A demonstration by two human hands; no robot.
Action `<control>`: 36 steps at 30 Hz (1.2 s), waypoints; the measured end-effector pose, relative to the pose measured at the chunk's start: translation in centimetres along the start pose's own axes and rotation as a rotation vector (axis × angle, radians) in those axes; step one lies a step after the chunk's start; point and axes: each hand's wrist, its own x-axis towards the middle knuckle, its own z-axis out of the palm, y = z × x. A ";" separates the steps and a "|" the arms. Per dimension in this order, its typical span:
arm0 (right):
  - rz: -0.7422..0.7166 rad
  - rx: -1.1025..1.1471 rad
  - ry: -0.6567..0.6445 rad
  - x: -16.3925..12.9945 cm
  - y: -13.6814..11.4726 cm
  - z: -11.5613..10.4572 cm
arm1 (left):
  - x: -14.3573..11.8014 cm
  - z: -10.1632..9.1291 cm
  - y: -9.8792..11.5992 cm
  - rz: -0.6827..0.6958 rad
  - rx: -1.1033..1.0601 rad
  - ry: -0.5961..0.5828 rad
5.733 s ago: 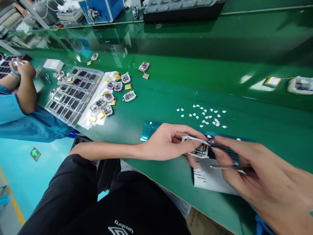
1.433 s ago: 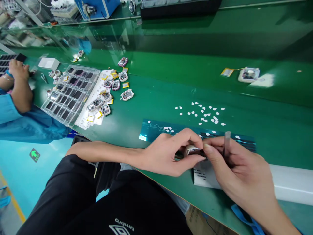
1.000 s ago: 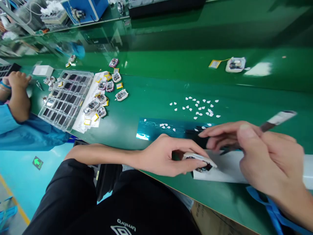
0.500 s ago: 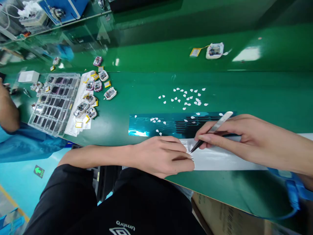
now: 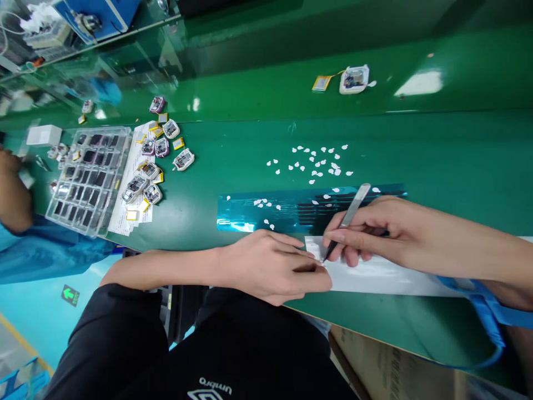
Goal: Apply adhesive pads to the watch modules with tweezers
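Observation:
My right hand (image 5: 358, 230) is closed around a pair of tweezers (image 5: 353, 206) with a silvery end and dark tips. The tips point down at the left end of a white glossy strip (image 5: 375, 273), beside the fingertips of my left hand (image 5: 277, 269). My left hand lies palm down over that end, its bent fingers holding the strip on the table; what is under them is hidden. Behind the hands, a shiny blue film (image 5: 287, 214) carries several small white round tabbed stickers (image 5: 259, 203). More white stickers (image 5: 318, 164) are scattered beyond it.
An open device with a battery (image 5: 353, 80) lies at the back. On the left are several small devices (image 5: 147, 169) on paper and a clear compartment box (image 5: 89, 178). Another person's arm (image 5: 14, 194) is at far left. A blue strap and cord (image 5: 491, 319) hang near my right wrist.
My right hand has shifted slightly left, and the tweezers stand more upright. More of the white strip's left end shows above my left hand, which stays nearly in place. The view has shifted slightly.

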 end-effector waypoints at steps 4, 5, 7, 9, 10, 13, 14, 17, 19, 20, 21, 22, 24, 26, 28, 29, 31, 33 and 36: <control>0.002 0.120 -0.094 0.2 0.2 -0.3 | -0.2 0.1 -0.1 0.009 -0.034 -0.054; 0.004 0.132 -0.063 0.2 0.3 -0.4 | -0.2 0.2 -0.2 0.004 -0.056 -0.075; -0.001 0.145 0.052 0.2 0.4 -0.6 | -0.3 0.4 -0.3 -0.025 -0.126 -0.130; -0.013 0.153 0.201 0.1 0.2 -0.7 | -0.3 0.5 -0.4 -0.083 -0.254 -0.171; -0.029 0.159 0.284 0.0 -0.1 -0.7 | -0.2 0.5 -0.4 -0.127 -0.347 -0.163; -0.100 0.193 0.563 -0.3 -1.4 -0.2 | 0.3 -0.3 -0.6 -0.371 -0.739 -0.036; -0.121 0.208 0.661 -0.5 -2.1 0.1 | 0.5 -0.7 -0.7 -0.482 -0.883 0.027; -0.127 0.251 0.871 -0.9 -3.9 1.0 | 1.1 -1.6 -1.2 -0.752 -1.172 0.152; -0.107 0.236 0.886 -1.2 -4.6 1.6 | 1.2 -1.7 -1.6 -0.804 -1.239 0.154; -0.093 0.217 0.866 -1.3 -4.8 1.8 | 1.2 -1.7 -1.8 -0.802 -1.265 0.138; -0.086 0.194 0.833 -1.4 -4.9 2.0 | 1.2 -1.5 -1.9 -0.792 -1.294 0.121; -0.087 0.174 0.799 -1.4 -4.8 2.2 | 1.2 -1.3 -1.9 -0.786 -1.325 0.105; -0.108 0.129 0.745 -1.3 -4.4 2.5 | 1.2 -1.0 -1.8 -0.784 -1.378 0.088; -0.115 0.069 0.694 -1.0 -4.0 2.7 | 1.1 -0.9 -1.5 -0.790 -1.403 0.090; -0.093 0.032 0.661 -0.8 -3.7 2.8 | 1.1 -0.9 -1.3 -0.801 -1.417 0.081; -0.080 0.028 0.659 -0.8 -3.7 2.9 | 1.1 -0.9 -1.2 -0.813 -1.422 0.067; -0.060 0.038 0.672 -0.7 -3.7 3.0 | 1.1 -0.9 -1.1 -0.847 -1.434 0.038; -0.058 0.038 0.702 -0.8 -3.8 3.1 | 1.0 -0.9 -1.0 -0.873 -1.439 0.037; -0.072 0.031 0.731 -0.9 -3.7 3.1 | 1.0 -0.8 -0.9 -0.881 -1.431 0.059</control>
